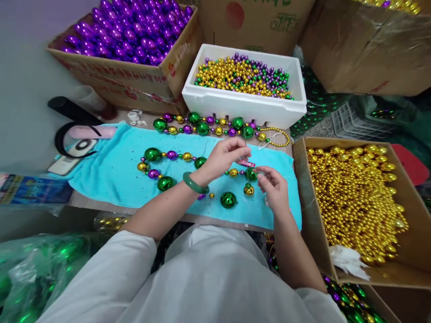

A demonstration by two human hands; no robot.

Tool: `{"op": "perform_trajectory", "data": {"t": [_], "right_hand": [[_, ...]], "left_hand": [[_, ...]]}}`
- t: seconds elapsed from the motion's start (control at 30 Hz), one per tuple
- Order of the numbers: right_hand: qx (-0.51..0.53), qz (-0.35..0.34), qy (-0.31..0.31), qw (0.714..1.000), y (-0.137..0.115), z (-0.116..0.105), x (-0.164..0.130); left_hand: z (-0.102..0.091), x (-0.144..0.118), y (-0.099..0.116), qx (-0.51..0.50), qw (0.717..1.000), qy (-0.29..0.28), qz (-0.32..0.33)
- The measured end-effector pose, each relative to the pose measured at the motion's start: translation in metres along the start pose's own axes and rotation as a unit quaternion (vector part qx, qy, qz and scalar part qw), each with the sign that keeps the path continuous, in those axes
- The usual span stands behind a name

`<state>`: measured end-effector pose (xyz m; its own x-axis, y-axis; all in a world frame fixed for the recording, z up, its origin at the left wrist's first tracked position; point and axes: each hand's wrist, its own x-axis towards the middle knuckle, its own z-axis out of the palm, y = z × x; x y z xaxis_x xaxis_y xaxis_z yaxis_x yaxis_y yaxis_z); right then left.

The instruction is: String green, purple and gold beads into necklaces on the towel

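Wall: plain, grey, along the left side (23, 54). Surface: wood-toned top (101, 205), narrow, partly covered by a turquoise towel (107, 168). Floor: grey, speckled, a small patch visible at right (321, 124). Cartons: one brown, printed in red, rear left (111, 74); one tall, with green lettering, rear centre (256, 29); one with tape, rear right (370, 51); one open, just beside the surface's right end (314, 215). Foam box: white, rear centre (242, 105). Crate: pale, latticed, on the floor (357, 123). Red rounded item: far right, identity unclear (409, 163). Light: soft, diffuse.
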<state>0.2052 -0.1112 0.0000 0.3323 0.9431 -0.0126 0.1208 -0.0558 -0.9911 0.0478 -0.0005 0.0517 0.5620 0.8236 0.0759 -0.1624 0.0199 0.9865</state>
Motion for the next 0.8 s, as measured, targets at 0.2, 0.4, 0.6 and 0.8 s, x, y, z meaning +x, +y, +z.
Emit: {"op": "perform_trajectory", "data": {"t": [0.2,0.4,0.6,0.8], "right_hand": [[0.038,-0.001,-0.089,0.995,-0.023,0.008,-0.006],[0.087,-0.032,-0.050,0.994,-0.032,-0.002,-0.018],[0.128,-0.119,-0.006,0.985,-0.057,-0.019,-0.028],[0.159,-0.210,0.139,0.955,-0.092,-0.048,-0.036]], "left_hand": [[0.016,-0.012,0.030,0.043,0.992,0.033,0.118],[0.015,-0.033,0.015,0.138,0.980,0.025,0.144],[0.025,-0.088,-0.053,0.460,0.880,-0.075,0.090],[0.021,-0.125,-0.093,0.663,0.747,-0.043,0.007]]}}
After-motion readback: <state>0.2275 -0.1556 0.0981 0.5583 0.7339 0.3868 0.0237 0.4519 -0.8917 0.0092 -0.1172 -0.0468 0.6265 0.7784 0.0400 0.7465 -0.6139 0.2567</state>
